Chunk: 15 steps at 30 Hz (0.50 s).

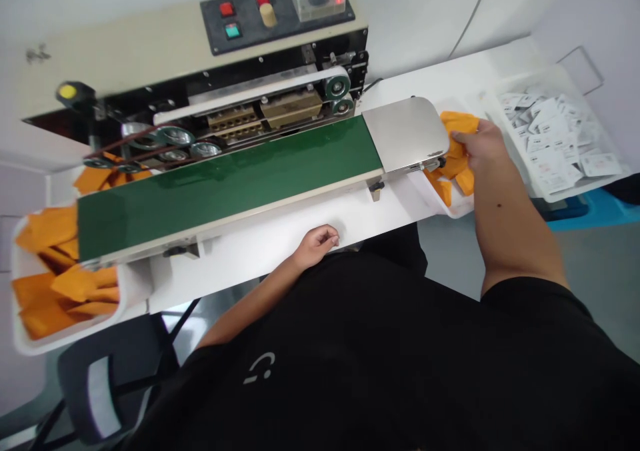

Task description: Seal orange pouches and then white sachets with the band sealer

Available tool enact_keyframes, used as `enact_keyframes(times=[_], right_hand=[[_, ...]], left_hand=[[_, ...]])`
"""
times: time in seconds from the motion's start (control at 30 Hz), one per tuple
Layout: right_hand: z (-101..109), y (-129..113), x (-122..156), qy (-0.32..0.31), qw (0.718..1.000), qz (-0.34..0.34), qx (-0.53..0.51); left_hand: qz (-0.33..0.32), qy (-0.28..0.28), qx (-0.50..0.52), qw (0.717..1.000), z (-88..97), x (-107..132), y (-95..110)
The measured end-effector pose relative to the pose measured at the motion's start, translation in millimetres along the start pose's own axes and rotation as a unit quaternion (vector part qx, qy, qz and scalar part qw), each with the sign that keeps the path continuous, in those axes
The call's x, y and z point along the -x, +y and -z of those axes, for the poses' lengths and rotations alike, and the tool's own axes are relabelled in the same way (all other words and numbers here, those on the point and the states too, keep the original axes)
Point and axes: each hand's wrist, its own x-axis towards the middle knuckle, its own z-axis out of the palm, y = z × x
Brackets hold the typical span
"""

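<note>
My right hand (486, 146) reaches past the right end of the conveyor, its fingers closed on an orange pouch (457, 123). Below it, several more orange pouches (453, 166) lie in a white tray (454, 210), partly hidden by the metal end plate (406, 134) and my forearm. Loosely curled, with nothing seen in its fingers, my left hand (317, 244) rests at the front edge of the white table (280, 248). Between the hands and the sealing machine (165, 51) runs a green conveyor belt (235, 188) with nothing lying on it.
At the belt's left end a white bin (135, 284) holds a heap of orange pouches (65, 284). A clear tray (553, 191) of white printed cards (555, 138) stands far right, above a blue container (595, 208). A black chair (125, 351) is at lower left.
</note>
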Motion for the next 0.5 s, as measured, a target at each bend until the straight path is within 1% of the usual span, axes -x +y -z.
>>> enact_keyframes(times=[0.07, 0.1, 0.17, 0.27, 0.33, 0.4, 0.43, 0.47, 0.5], right_hand=[[4.8, -5.3, -1.2, 0.073, 0.996, 0.028, -0.048], [8.0, -8.7, -0.6, 0.114, 0.989, 0.054, -0.075], [15.4, -18.3, 4.9, 0.181, 0.968, 0.127, -0.116], [22.3, -38.1, 29.8, 0.233, 0.933, 0.244, -0.122], [15.9, -50.6, 60.7, 0.239, 0.912, 0.313, -0.115], [-3.7, -56.7, 103.0, 0.226, 0.898, 0.361, -0.111], [-18.2, -55.9, 127.2, 0.223, 0.898, 0.364, -0.103], [-35.2, -52.2, 152.1, 0.204, 0.91, 0.347, -0.099], [-53.8, -45.5, 176.4, 0.135, 0.936, 0.316, -0.078]], left_hand=[[-0.003, -0.003, 0.004, 1.0, 0.1, 0.1, -0.8], [-0.004, -0.003, 0.005, 1.0, 0.1, 0.1, -0.8], [-0.004, -0.003, 0.007, 1.0, 0.2, 0.2, -0.3], [-0.001, -0.002, 0.003, 1.0, 0.8, 0.7, -0.3], [0.002, -0.001, 0.002, 1.0, 0.9, 1.3, -2.1], [0.0, 0.001, 0.01, 1.0, 0.0, 1.9, -4.9], [-0.01, 0.01, 0.02, 1.0, -1.1, 2.2, -6.4], [-0.028, 0.016, 0.027, 0.999, -2.5, 2.5, -8.0], [-0.052, 0.012, 0.032, 0.998, -4.2, 2.8, -9.4]])
